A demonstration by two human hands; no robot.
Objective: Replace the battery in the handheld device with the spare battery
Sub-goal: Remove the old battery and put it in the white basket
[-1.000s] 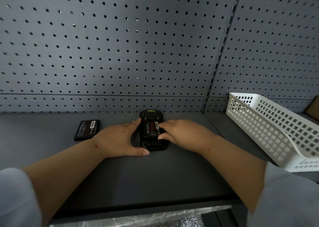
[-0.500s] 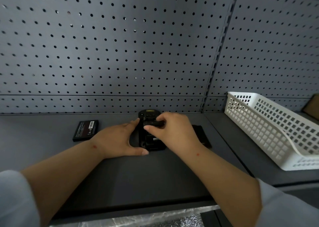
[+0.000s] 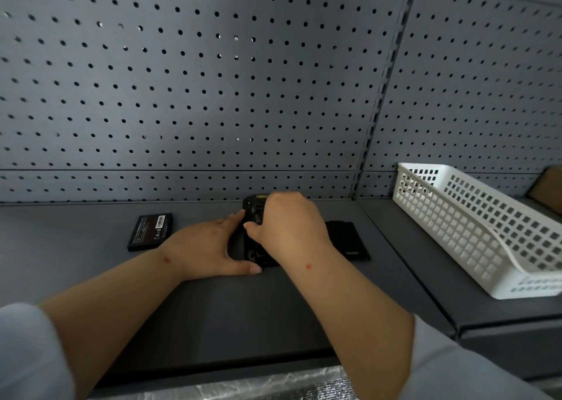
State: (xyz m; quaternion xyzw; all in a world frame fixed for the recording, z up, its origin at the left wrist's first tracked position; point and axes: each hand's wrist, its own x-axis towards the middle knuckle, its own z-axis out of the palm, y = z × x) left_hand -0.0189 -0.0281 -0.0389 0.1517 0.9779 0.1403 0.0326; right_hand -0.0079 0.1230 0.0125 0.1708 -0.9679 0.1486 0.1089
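Observation:
The black handheld device [image 3: 253, 206] lies back-up on the grey shelf [image 3: 76, 266], near the pegboard wall. My left hand [image 3: 206, 247] braces it from the left, index finger along its side and thumb at its near end. My right hand [image 3: 289, 226] arches over the open compartment, with thumb and fingers pinched on the battery at the device's far end; the hand hides most of that battery. The spare battery [image 3: 151, 231], black with a red label and barcode, lies flat to the left, apart from both hands.
A flat black cover [image 3: 349, 241] lies just right of the device, partly under my right wrist. A white perforated plastic basket [image 3: 456, 232] stands on the neighbouring shelf to the right, with a brown box [image 3: 547, 186] behind it. The shelf's front edge is close below my forearms.
My right hand has moved from the compartment's middle up to the device's far end and closed on the battery, uncovering the black cover at the right. My left hand has stayed put.

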